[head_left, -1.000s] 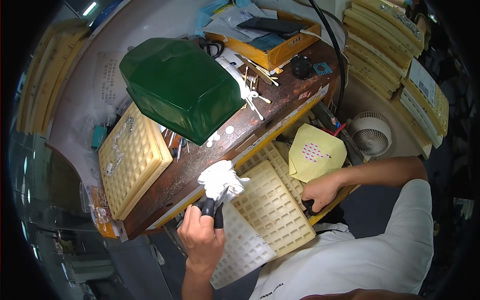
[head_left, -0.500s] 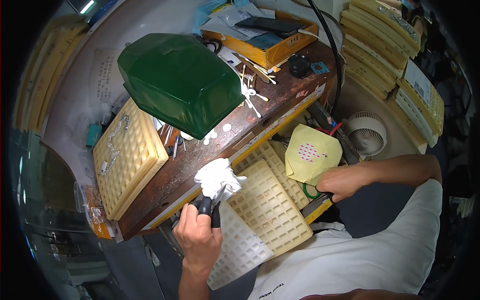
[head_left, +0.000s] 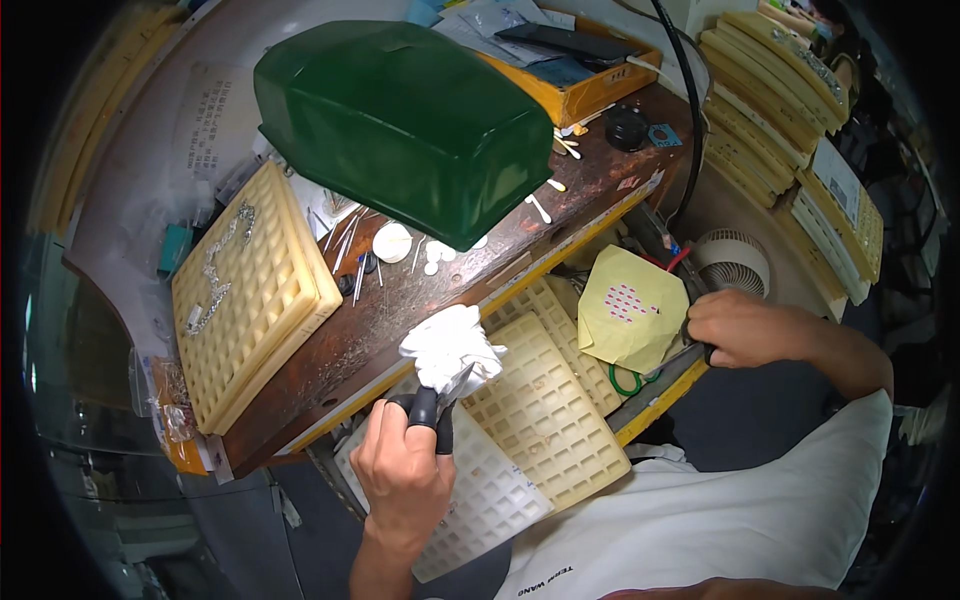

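Observation:
My left hand (head_left: pixel 405 468), with black finger cots, is closed at the lower middle of the head view. It holds a bunched white cloth (head_left: pixel 452 345) and a pointed metal tool (head_left: pixel 458 384) that looks like tweezers. Black-capped fingers of my right hand (head_left: pixel 742 328) curl round the right front corner of the open drawer (head_left: pixel 665 400). Beside that hand, a creased yellow paper (head_left: pixel 630 310) with pink marks lies in the drawer. Green scissor-like handles (head_left: pixel 626 380) poke out below the paper. Under the cloth lie a cream grid tray (head_left: pixel 545 410) and a whiter grid tray (head_left: pixel 480 490).
A big green lamp shade (head_left: pixel 400 130) hangs over the wooden bench (head_left: pixel 330 385). Stacked grid trays (head_left: pixel 245 300) with silver chains stand at left. Cotton swabs (head_left: pixel 540 208), a wooden box (head_left: pixel 590 95) and a black jar (head_left: pixel 626 128) are further back. A fan (head_left: pixel 733 262) stands at right.
My right hand has moved up and right, away from the yellow paper's lower corner. My left hand still holds the cloth and tool. The view has shifted slightly.

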`<state>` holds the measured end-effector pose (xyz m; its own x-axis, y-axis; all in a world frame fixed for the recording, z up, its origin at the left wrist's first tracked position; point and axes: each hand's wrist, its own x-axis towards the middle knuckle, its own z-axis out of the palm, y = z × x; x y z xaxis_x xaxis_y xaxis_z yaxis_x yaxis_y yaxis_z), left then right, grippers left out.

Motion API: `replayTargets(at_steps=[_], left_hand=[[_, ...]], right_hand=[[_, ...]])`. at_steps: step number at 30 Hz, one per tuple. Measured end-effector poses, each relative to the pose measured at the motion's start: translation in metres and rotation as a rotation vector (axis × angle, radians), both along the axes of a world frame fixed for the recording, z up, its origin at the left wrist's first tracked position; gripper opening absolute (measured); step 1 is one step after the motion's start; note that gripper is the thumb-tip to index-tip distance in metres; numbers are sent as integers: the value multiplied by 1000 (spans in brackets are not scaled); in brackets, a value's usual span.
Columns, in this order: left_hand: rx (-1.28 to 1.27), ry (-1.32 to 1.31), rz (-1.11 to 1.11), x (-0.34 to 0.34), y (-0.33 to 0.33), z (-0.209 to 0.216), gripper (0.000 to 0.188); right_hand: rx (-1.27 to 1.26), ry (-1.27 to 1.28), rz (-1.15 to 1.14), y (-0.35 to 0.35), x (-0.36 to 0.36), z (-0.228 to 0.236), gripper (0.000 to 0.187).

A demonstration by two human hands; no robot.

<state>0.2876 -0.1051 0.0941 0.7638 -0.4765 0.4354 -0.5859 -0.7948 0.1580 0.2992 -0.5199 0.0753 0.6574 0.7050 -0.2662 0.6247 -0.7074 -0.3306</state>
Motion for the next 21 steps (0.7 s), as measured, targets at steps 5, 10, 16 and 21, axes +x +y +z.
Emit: replayTargets(at_steps=[5,10,16,21], left_hand=[[-40,21,-5,1,2,0,22],[-29,37,2,2,5,-1,13],[-41,43,13,0,2,-3,12],[-29,-15,22,1,2,-7,31]], right_hand=[[575,206,-302,22,9,18,16],[1437,640,-250,85,25,-10,26],[1720,707,-256,159,47,-17,24],[1661,605,-331,178,49,-15,27]])
